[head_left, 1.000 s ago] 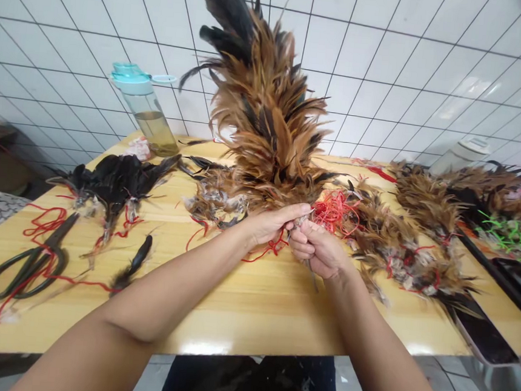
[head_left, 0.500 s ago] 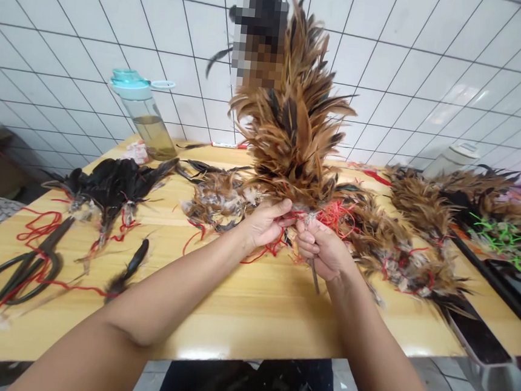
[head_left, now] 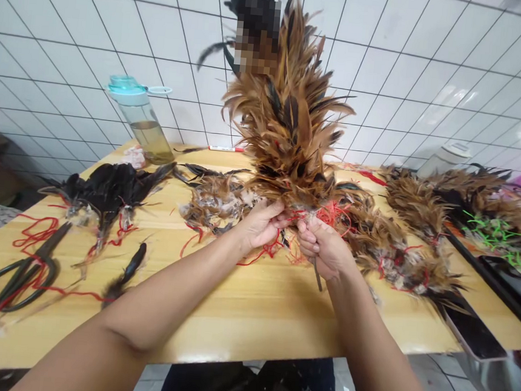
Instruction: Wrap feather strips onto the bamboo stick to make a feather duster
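A feather duster (head_left: 294,119) with brown and black feathers stands upright in front of me, its top leaning a little left. My right hand (head_left: 326,247) is closed around its thin stick (head_left: 318,275), just below the lowest feathers. At the same spot, my left hand (head_left: 265,223) has its fingers pinched on red string (head_left: 298,214) that runs to the stick. A tangle of red string (head_left: 334,215) lies behind my right hand. Part of the left fingertips is hidden by the feathers and string.
Scissors (head_left: 20,278) lie at left under loose red string, near black feather bunches (head_left: 110,188). A water bottle (head_left: 143,124) stands behind them. Brown feather bunches (head_left: 376,230) spread to the right, beside a phone (head_left: 474,330). A tiled wall (head_left: 417,69) rises behind the wooden table (head_left: 250,316).
The duster's top has shifted slightly left in view, along with a small camera shift. Both hands keep nearly the same place and hold.
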A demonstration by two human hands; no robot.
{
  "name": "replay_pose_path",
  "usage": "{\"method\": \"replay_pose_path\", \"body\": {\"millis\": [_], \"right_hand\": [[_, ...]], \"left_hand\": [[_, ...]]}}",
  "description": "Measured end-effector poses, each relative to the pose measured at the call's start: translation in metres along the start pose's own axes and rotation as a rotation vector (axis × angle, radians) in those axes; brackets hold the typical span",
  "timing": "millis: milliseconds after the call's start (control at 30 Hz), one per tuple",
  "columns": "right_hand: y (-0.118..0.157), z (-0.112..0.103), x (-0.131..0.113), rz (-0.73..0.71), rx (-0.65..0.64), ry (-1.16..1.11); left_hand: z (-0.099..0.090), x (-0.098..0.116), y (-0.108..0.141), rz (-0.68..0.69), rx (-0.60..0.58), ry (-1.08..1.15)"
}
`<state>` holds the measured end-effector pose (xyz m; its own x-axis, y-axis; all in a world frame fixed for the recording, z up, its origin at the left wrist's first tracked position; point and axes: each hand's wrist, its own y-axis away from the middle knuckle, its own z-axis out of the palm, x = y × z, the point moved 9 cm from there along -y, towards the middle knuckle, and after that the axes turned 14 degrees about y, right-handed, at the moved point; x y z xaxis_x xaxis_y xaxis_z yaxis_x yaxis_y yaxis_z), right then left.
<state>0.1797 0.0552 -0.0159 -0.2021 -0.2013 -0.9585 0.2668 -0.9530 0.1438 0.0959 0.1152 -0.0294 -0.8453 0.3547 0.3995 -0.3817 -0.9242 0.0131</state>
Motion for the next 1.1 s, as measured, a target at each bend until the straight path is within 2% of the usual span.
{"method": "replay_pose_path", "body": {"millis": [100, 200, 367, 467, 600, 733, 900, 1000, 1100], "right_hand": [[-0.005, -0.016, 0.000, -0.017, 0.086, 0.001], [-0.011, -0.036, 0.005, -0.018, 0.235, 0.021], [-0.015, -0.052, 0.012, -0.030, 0.417, -0.007], [-0.015, -0.051, 0.015, -0.015, 0.441, -0.023], [-0.016, -0.048, 0.015, -0.014, 0.398, -0.087], [-0.015, -0.050, 0.012, 0.010, 0.362, -0.169], [-0.010, -0.063, 0.002, -0.016, 0.391, -0.212], [-0.008, -0.069, -0.001, -0.040, 0.416, -0.188], [-0.009, -0.071, 0.001, -0.049, 0.415, -0.126]], "left_hand": [[0.011, -0.007, 0.006, -0.001, -0.045, 0.098], [0.017, -0.017, 0.010, -0.006, -0.043, 0.094], [0.032, -0.019, 0.018, 0.130, -0.147, -0.159], [0.037, -0.018, 0.025, 0.199, -0.214, -0.399], [0.032, -0.020, 0.028, 0.177, -0.250, -0.563], [0.015, -0.019, 0.019, 0.075, -0.157, -0.436], [-0.011, -0.002, 0.006, 0.097, 0.056, -0.376], [-0.023, 0.022, -0.002, 0.209, 0.141, -0.658], [-0.015, 0.059, -0.001, 0.474, 0.217, -1.166]]}}
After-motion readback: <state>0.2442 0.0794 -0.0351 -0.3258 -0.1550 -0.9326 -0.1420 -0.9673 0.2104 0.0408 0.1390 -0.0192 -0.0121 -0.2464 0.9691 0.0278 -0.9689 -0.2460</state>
